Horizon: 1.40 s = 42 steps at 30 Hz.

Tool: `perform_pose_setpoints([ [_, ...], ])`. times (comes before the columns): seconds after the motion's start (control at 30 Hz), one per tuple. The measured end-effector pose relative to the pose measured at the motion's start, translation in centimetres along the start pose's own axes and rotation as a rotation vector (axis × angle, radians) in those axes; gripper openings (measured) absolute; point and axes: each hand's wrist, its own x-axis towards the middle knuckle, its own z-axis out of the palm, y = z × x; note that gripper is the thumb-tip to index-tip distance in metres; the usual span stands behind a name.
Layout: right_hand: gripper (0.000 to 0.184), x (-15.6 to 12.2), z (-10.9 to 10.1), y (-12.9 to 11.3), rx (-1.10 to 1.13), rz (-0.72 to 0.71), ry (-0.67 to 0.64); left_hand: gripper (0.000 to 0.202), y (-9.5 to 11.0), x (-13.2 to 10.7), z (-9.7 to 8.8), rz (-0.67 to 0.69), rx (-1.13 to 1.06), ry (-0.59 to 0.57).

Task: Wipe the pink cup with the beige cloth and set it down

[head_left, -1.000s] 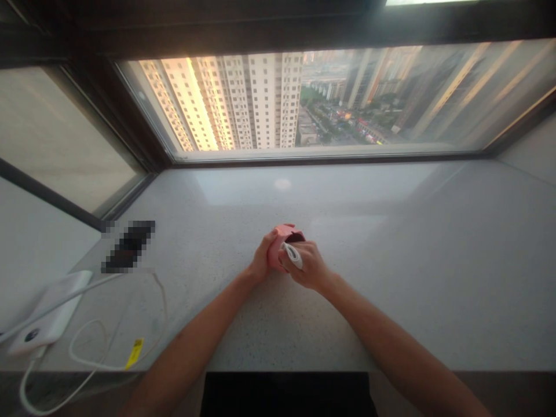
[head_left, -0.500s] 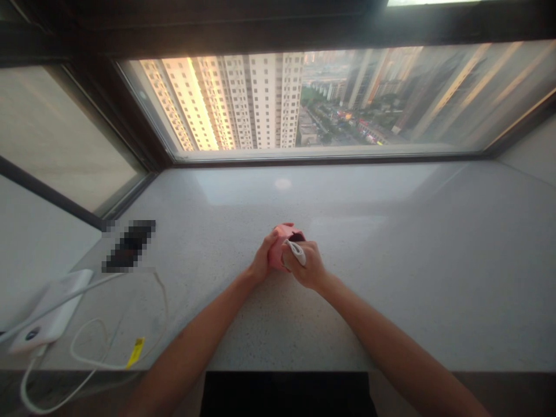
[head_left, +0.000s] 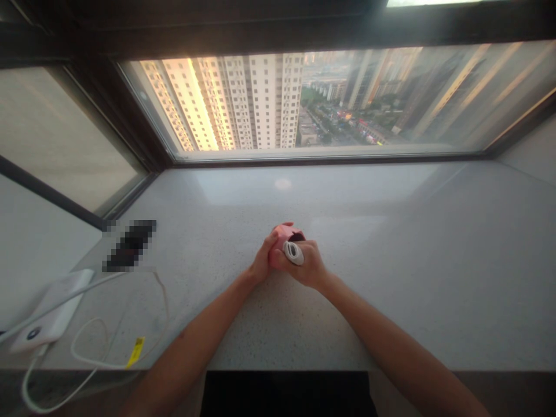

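Over the middle of the pale counter, my left hand point(head_left: 262, 258) is wrapped around the left side of a small pink container point(head_left: 284, 231). Its dark opening point(head_left: 297, 237) faces up and to the right. My right hand point(head_left: 307, 263) is closed around a white piece with a rounded, looped end point(head_left: 293, 253), held against the near right side of the container. The end has a dark slot in it. Whether the white piece is a handle or something rolled up, I cannot tell. My fingers hide its rest and much of the container.
On the left lie a white power bank point(head_left: 54, 313), a white cable point(head_left: 163, 295) with a yellow tag point(head_left: 135, 351), and a dark blurred-out object point(head_left: 130, 246). A window point(head_left: 243, 104) closes off the counter's point(head_left: 412, 260) back. The counter's front edge is near me.
The white looped end has turned within my right hand and shows a rounder, wider face. My right thumb has shifted left along the container. My left hand has barely moved.
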Motion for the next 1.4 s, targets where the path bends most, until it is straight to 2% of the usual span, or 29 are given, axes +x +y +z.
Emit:
perform_pose_setpoints([
  [0.07,0.060,0.0,0.0,0.0,0.051,0.065,0.000,0.069,0.0,0.0,-0.1,0.010,0.006,0.010],
  [0.17,0.055,0.4,-0.1,-0.2,0.185,0.239,0.015,0.075,-0.1,0.0,-0.2,0.028,0.009,0.021],
  [0.37,0.047,1.3,-0.5,-0.8,0.500,0.575,0.149,0.094,-1.0,-0.3,-0.8,-0.019,-0.001,-0.026],
  [0.53,0.044,1.7,-0.6,-0.3,0.744,0.718,0.233,0.102,-1.3,-0.3,-1.2,0.014,0.069,-0.067],
  [0.63,0.045,2.1,-0.8,0.0,0.913,0.797,0.289,0.111,-1.1,-0.1,-0.9,0.082,0.150,-0.100],
  [0.73,0.045,2.3,-0.8,0.0,0.991,0.821,0.329,0.116,-0.7,0.0,-0.5,0.108,0.244,-0.118],
  [0.83,0.045,2.1,-0.5,-0.4,0.927,0.771,0.384,0.107,-0.4,-0.1,-0.4,0.112,0.326,-0.097],
  [0.93,0.047,1.4,-0.1,-0.8,0.760,0.640,0.409,0.103,-0.6,-0.2,-0.6,0.125,0.340,-0.091],
  [1.07,0.052,0.3,0.2,-0.5,0.533,0.458,0.342,0.096,-1.6,-0.1,-1.5,0.115,0.285,-0.072],
  [1.2,0.060,-0.2,0.0,0.5,0.290,0.188,0.221,0.082,-2.6,0.3,-2.1,-0.005,0.151,-0.073],
  [1.33,0.059,-0.2,-0.4,0.6,0.041,-0.120,0.078,0.078,-2.2,0.4,-1.6,-0.041,0.042,-0.062],
  [1.4,0.055,-0.1,-0.6,0.4,-0.017,-0.196,0.061,0.075,-1.8,0.3,-1.3,-0.022,0.024,-0.064],
])
